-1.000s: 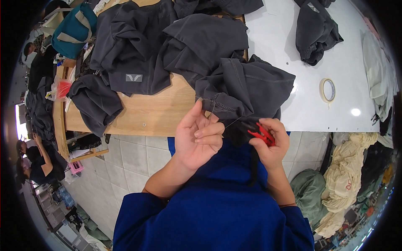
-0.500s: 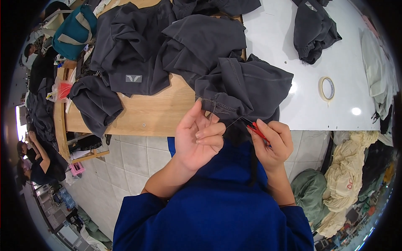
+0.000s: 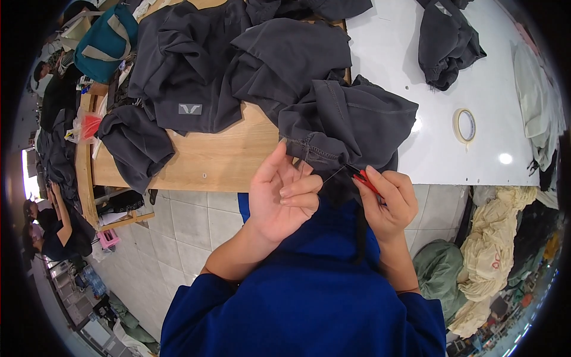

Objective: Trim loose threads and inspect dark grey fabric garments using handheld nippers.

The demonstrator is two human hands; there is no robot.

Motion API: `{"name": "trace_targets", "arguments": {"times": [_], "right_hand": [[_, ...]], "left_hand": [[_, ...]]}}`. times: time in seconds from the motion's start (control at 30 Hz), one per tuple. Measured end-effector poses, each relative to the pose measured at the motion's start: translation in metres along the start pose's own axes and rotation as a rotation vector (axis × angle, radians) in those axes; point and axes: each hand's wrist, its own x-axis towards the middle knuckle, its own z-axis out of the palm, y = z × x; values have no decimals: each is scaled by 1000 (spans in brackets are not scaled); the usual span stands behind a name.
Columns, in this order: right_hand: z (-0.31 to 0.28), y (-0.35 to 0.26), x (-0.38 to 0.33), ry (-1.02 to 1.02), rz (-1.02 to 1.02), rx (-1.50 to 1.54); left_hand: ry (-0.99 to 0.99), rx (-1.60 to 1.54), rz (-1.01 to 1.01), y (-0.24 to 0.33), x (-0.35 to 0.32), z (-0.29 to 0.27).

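Note:
A dark grey garment lies bunched at the table's near edge, its stitched hem toward me. My left hand is closed at that hem, palm up, with the thumb tip on the cloth and the other fingers curled. Its index finger is partly hidden by the fabric. A loose thread stretches from the curled fingers toward the hem and the snips' tip. In my right hand is a pair of red-handled thread snips, their dark tips close to the hem and the thread. Whether the blades touch the thread is unclear.
More dark grey garments cover the wooden tabletop. On the white table at right lie a tape roll and another dark garment. Cream cloth is heaped at lower right. Another person is at far left.
Both hands keep nearly the same place. The snips have turned slightly in my right hand, and less of the red handle shows. The person at far left has shifted their arms.

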Motion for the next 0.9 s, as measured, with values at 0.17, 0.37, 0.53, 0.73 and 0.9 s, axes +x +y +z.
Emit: {"name": "trace_targets", "arguments": {"times": [0.17,0.37,0.53,0.73,0.9], "right_hand": [[1,1,0,-3,-20,-3],[-1,1,-1,-8,-6,-3],[-13,-2,-1,-54,127,61],[-8,7,-12,-99,288,392],[-9,-7,-8,-244,688,1048]], "left_hand": [[29,12,7,0,-1,5],[102,79,34,-2,-1,11],[243,365,98,-5,-3,9],[381,794,91,-6,-2,5],[325,901,106,-5,-10,3]]}}
